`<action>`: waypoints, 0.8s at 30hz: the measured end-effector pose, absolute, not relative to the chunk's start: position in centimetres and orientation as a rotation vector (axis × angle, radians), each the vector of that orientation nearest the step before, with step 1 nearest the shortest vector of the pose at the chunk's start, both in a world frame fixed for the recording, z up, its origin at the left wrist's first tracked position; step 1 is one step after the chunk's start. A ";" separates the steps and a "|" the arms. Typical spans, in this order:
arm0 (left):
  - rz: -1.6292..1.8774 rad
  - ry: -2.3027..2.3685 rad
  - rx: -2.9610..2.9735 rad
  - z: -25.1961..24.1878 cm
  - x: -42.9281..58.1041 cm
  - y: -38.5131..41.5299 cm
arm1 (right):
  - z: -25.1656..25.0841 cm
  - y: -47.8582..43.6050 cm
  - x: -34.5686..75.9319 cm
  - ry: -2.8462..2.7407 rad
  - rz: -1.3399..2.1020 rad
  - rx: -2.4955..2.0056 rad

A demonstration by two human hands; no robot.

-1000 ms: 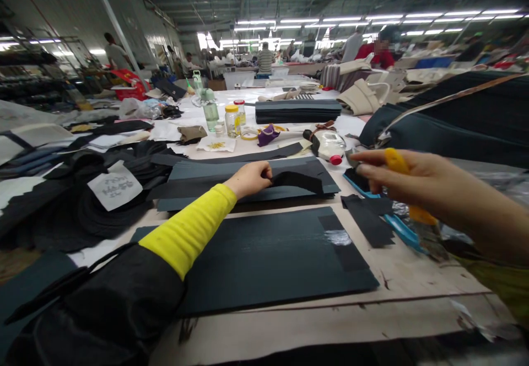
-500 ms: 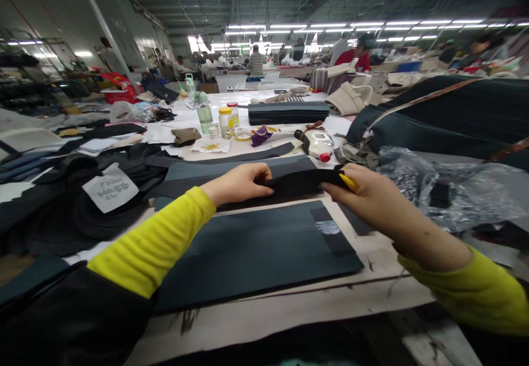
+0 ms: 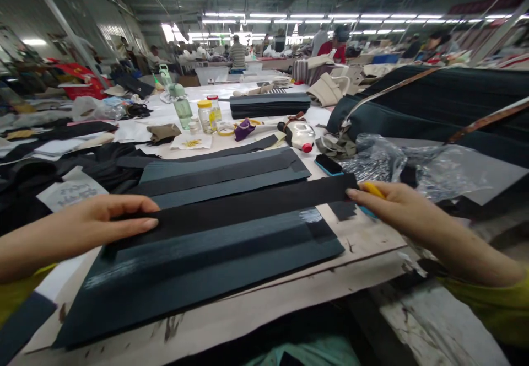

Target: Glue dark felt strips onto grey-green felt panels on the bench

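Spread apart, left hand (image 3: 78, 217) and right hand (image 3: 397, 210) span the black strip (image 3: 231, 209) crosswise.

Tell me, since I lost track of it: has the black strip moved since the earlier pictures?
Yes. The black strip has moved toward the person, off the grey-blue panel and onto the dark panel in front of it.

Overhead fluorescent tubes (image 3: 264, 22) give bright, even light, with wide-angle bending at the edges.
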State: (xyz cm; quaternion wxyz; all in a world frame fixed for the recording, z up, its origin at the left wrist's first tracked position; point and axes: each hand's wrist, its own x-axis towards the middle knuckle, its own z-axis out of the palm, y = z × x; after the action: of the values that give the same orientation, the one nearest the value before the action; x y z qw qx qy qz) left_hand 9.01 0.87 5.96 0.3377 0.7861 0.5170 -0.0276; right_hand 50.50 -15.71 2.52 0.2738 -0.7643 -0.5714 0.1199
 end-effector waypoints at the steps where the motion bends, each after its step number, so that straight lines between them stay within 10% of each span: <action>1: -0.063 1.375 2.050 5.4 8.4 0.4 | 1.7 -15.7 50.3 -1.591 0.358 -2.084; 24: -0.134 1.339 2.077 -0.4 6.4 0.0 | -2.8 -14.8 49.1 -1.742 0.496 -2.297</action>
State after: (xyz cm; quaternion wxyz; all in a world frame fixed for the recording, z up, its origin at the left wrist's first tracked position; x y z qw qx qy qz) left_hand 6.44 0.04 -0.39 0.3272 0.7930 0.5113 -0.0513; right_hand 49.10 -14.77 -2.77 0.1081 -0.7807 -0.5920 0.1686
